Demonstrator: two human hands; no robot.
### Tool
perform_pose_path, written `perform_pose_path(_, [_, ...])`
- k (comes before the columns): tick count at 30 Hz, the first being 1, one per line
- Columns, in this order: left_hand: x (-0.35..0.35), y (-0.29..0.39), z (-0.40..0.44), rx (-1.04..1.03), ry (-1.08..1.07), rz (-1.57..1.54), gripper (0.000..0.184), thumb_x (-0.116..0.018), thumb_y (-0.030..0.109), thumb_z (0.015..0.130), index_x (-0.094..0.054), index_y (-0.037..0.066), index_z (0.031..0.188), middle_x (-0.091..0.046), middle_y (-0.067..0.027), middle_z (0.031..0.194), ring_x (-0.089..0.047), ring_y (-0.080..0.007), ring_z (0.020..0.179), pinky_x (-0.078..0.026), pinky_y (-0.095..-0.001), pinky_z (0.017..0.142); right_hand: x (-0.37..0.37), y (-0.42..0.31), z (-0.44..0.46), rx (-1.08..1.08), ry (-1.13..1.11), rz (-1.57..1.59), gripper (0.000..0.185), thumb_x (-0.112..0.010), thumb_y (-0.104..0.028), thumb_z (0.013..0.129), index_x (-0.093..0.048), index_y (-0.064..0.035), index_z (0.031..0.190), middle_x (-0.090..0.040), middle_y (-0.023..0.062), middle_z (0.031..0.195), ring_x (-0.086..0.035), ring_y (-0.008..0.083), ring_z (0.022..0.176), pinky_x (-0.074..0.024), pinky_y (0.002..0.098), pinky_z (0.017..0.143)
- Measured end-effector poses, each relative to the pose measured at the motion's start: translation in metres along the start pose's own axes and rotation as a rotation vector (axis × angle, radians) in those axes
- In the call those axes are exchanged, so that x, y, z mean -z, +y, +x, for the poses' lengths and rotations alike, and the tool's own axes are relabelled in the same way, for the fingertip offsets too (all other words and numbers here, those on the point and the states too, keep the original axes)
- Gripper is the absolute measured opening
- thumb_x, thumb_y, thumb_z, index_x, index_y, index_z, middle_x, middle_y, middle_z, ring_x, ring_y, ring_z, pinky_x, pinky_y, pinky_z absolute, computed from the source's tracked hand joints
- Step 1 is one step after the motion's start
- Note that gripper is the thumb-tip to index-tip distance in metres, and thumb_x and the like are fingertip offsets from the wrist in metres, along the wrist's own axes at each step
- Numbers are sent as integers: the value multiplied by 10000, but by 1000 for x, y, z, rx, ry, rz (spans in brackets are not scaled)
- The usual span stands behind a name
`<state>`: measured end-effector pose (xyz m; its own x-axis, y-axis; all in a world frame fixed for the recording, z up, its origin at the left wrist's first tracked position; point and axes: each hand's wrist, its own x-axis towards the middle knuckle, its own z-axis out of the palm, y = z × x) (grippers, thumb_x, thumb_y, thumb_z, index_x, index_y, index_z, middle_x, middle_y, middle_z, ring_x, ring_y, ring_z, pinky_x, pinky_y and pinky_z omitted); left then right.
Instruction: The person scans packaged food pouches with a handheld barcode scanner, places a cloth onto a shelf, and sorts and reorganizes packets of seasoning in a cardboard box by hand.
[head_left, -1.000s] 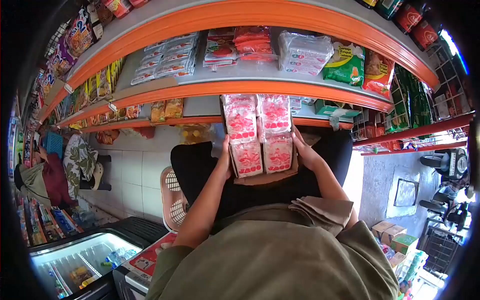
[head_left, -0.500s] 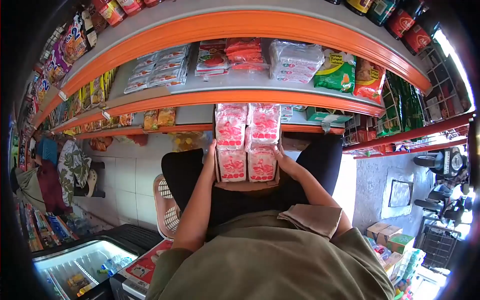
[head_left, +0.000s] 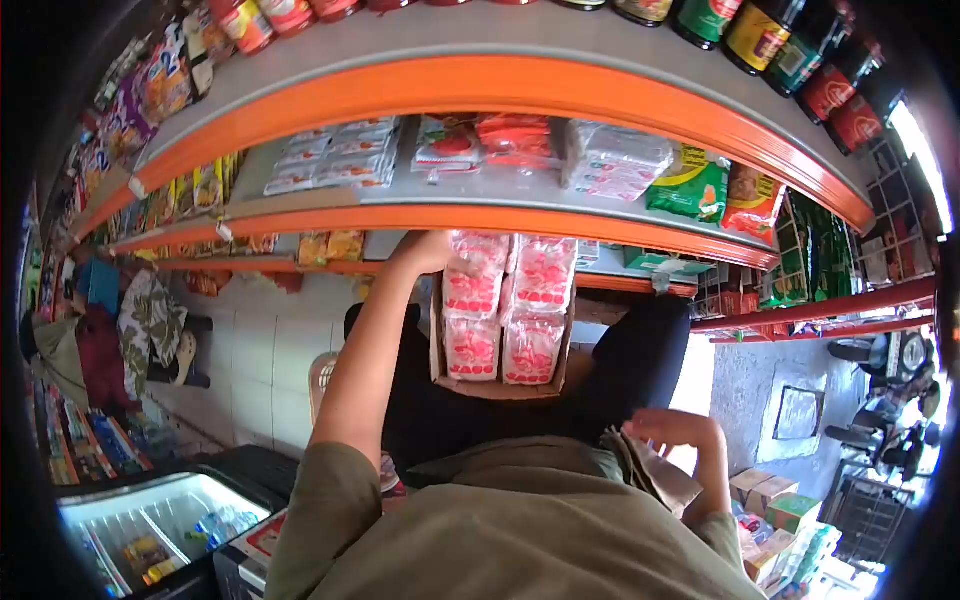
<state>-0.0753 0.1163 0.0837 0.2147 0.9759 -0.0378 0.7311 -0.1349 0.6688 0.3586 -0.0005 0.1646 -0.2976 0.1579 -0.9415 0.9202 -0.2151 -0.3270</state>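
Note:
A cardboard box rests on my lap below the shelf edge. Inside it, white plastic packets with red print stand in two columns. My left hand reaches to the far left corner of the box, at the upper left packet; its fingers are blurred against the packet and partly hidden. Off to the right of the box, my right hand is at my chest, its curled fingers on the edge of a brown cloth that hangs over my shirt.
Sachets and bagged goods line the orange-edged shelf above the box. Bottles stand on the top shelf. A glass-topped freezer is at the lower left. Another person is at the left. Motorbikes stand outside.
Both hands have left the box sides: the left moved up to the far left packet, the right drew back to the brown cloth, which is now bunched. The shelf appears lower in view.

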Motion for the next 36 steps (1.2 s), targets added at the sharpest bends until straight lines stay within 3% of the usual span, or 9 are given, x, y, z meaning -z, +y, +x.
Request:
perform_pose_path(5, [-3,20,5,50,-61,104,1108,-858,393,471,-282,-7,1330,-330,-224,1361,-296,-342,1280,-245,-389,1065,-39,42,-4,403,181,38,472,-567,-375,867,-431,-91,1218,-585,80,954,-552,153,877,-455,260,748])
perform_pose_path(8, [-19,4,-4,-58,111,132,1025,-843,354,531,-296,-9,1319,-384,-236,1321,-346,-362,1251,-299,-392,1028,-45,33,6,548,370,747,470,-583,-93,850,-403,-90,1284,-576,59,1044,-540,134,928,-431,240,790])
perform_pose_path(11, [-14,32,-23,-24,160,8,917,-821,352,573,-359,16,1291,-419,-224,1296,-366,-357,1238,-331,-391,1014,-41,14,31,749,390,1137,449,-556,-93,869,-399,-52,1288,-578,57,1061,-551,128,951,-455,251,814])
perform_pose_path(17, [-32,37,-61,-231,274,18,555,-783,168,621,-514,61,1094,-551,-121,1083,-481,-314,1069,-403,-404,919,-34,-14,80,815,216,1178,364,-511,-85,897,-434,-18,1246,-576,41,1076,-572,103,930,-474,239,800])
perform_pose_path(21, [-31,65,-87,-212,281,76,676,-763,111,641,-451,110,1241,-506,-111,1144,-470,-289,1093,-424,-401,903,-27,-26,92,759,170,1194,396,-543,-100,876,-432,-11,1245,-572,42,1074,-580,112,895,-479,243,779])
perform_pose_path(24, [-35,55,-81,-83,370,-220,869,-799,97,592,-356,122,1340,-419,-114,1262,-495,-265,1075,-425,-374,903,-16,-7,106,869,-84,1363,557,-659,-120,774,-412,-11,1261,-564,82,1066,-599,143,837,-502,256,697])
perform_pose_path(27, [-38,30,-59,-123,391,-486,920,-832,158,549,-360,107,1337,-449,-91,1276,-512,-255,1062,-386,-365,932,-13,5,116,992,-188,1331,478,-599,-114,842,-414,-18,1273,-575,94,1071,-603,164,852,-506,255,700])
perform_pose_path(30, [-40,28,-44,-214,271,-61,599,-781,244,624,-557,90,1158,-613,-16,1110,-469,-239,1164,-284,-359,996,-17,-4,109,808,-29,1414,607,-681,-91,742,-401,-26,1276,-574,113,1048,-600,170,758,-501,274,602])
perform_pose_path(36, [-57,26,-51,-220,384,-173,352,-723,99,692,-632,77,1032,-610,-76,1113,-509,-269,1141,-396,-349,922,-18,1,116,886,-79,1407,500,-623,-157,831,-416,-13,1263,-576,97,1041,-595,160,820,-510,273,682])
